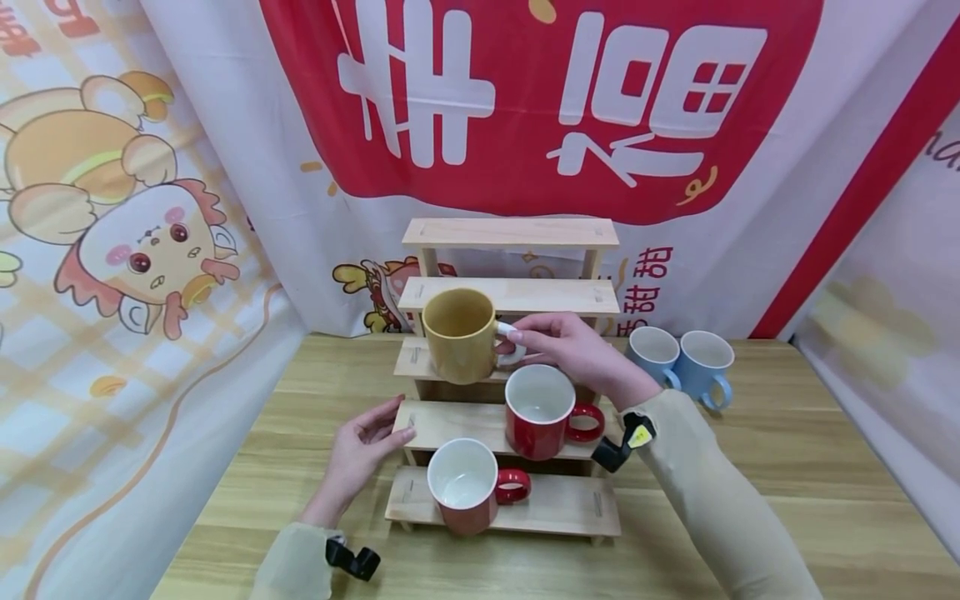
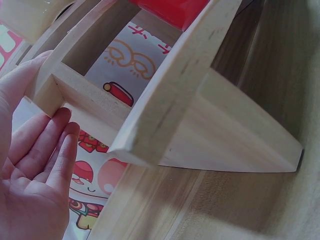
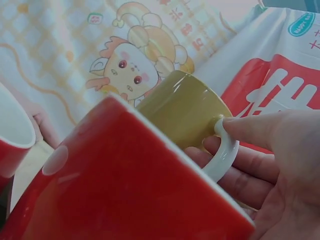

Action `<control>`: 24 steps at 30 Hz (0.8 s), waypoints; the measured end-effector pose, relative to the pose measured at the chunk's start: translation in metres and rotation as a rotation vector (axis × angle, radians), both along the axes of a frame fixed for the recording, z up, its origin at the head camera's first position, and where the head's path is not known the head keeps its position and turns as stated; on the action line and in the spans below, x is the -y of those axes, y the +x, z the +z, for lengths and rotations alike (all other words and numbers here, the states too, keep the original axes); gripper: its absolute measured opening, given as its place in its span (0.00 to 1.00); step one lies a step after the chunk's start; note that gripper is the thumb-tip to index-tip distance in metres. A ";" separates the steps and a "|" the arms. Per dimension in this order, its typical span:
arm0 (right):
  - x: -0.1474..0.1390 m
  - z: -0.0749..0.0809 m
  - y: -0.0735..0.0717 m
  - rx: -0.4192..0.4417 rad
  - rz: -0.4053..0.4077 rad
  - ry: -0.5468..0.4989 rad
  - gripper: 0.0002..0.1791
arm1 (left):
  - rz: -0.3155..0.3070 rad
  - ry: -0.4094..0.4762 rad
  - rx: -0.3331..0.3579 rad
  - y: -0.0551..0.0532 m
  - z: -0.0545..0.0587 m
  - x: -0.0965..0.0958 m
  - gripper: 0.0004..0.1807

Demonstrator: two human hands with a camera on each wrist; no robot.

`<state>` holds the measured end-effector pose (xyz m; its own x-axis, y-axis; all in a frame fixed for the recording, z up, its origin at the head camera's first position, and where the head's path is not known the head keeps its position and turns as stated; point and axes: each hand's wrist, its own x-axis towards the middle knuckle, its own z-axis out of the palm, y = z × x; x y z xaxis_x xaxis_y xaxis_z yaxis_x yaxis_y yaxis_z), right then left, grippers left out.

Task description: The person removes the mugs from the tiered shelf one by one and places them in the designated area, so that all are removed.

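Observation:
A tan-yellow mug [image 1: 459,346] with a white handle is at the left part of the middle step of a wooden step rack [image 1: 581,296]. My right hand [image 1: 566,346] holds it by the handle, thumb on top; whether its base touches the step cannot be told. My left hand [image 1: 360,454] grips the left end of the step below, the board's corner between thumb and fingers. A red mug [image 1: 536,429] with a white inside stands on that step. Another red mug [image 1: 468,504] stands on the lowest step. Both red handles point right.
Two light blue mugs [image 1: 703,367] stand side by side on the wood-grain table [image 1: 750,467], right of the rack. A printed cloth [image 1: 480,187] hangs behind the rack, with more cloth at both sides. The top two steps hold no mugs.

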<state>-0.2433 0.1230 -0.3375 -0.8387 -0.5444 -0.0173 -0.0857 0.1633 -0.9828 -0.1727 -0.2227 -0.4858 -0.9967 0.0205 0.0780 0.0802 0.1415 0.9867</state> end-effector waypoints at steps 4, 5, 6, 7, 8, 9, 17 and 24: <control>-0.001 -0.001 -0.001 0.031 0.016 -0.021 0.19 | -0.003 -0.001 0.002 0.001 -0.001 0.001 0.38; -0.001 0.000 -0.001 0.041 0.015 -0.028 0.18 | -0.002 0.000 0.003 0.001 -0.001 0.001 0.37; -0.002 0.000 0.000 0.047 0.011 -0.032 0.18 | -0.003 -0.002 0.003 0.000 -0.002 0.001 0.37; -0.002 0.000 0.000 0.052 0.006 -0.032 0.19 | -0.002 -0.003 0.004 0.000 -0.002 0.001 0.37; -0.003 0.000 0.000 0.056 0.000 -0.031 0.19 | -0.003 -0.005 0.004 0.000 -0.002 0.001 0.37; -0.003 0.001 0.000 0.059 -0.009 -0.027 0.19 | -0.003 -0.006 0.004 0.000 -0.002 0.001 0.37; -0.011 0.001 -0.001 0.040 -0.067 -0.015 0.19 | -0.003 0.000 0.011 0.000 -0.002 0.001 0.38; -0.019 -0.003 0.000 0.025 -0.104 -0.048 0.20 | 0.010 0.002 0.018 0.000 0.000 0.000 0.38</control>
